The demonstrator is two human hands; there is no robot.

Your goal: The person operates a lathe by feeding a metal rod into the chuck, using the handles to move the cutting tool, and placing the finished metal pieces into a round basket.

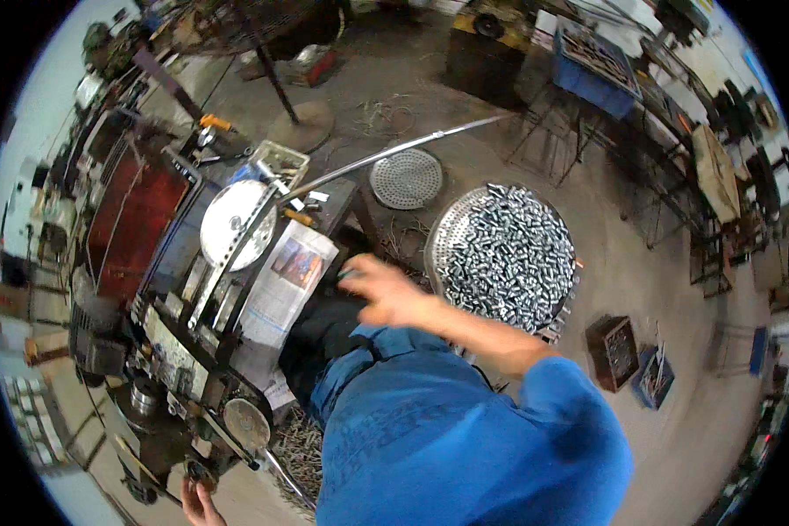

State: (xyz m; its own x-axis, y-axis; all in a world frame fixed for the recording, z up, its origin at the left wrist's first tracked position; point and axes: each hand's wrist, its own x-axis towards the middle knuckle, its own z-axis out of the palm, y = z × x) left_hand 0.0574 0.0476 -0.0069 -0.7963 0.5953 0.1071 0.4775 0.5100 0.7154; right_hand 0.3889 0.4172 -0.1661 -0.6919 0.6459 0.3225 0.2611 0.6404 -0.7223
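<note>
At the lower left, my left hand [200, 504] has its fingers curled against a dark round knob [199, 473] on the machine. My right hand [390, 294] is blurred and reaches across in front of my body, between the machine bench and the basket of metal parts. Its thumb and fingers are bent toward each other around a small greyish thing, too blurred to name. A large round perforated basket [441, 241] is heaped with short shiny metal cylinders [508, 254]. Beside my right hand, a printed newspaper sheet [276, 302] lies on the machine bench.
A white round disc [237, 225] and a long metal bar [394, 151] sit over the bench. A perforated round lid [406, 179] is on the floor. Dark boxes [612, 352] stand at right. A blue crate [594, 70] rests at the back. Metal pieces [298, 447] lie below the machine.
</note>
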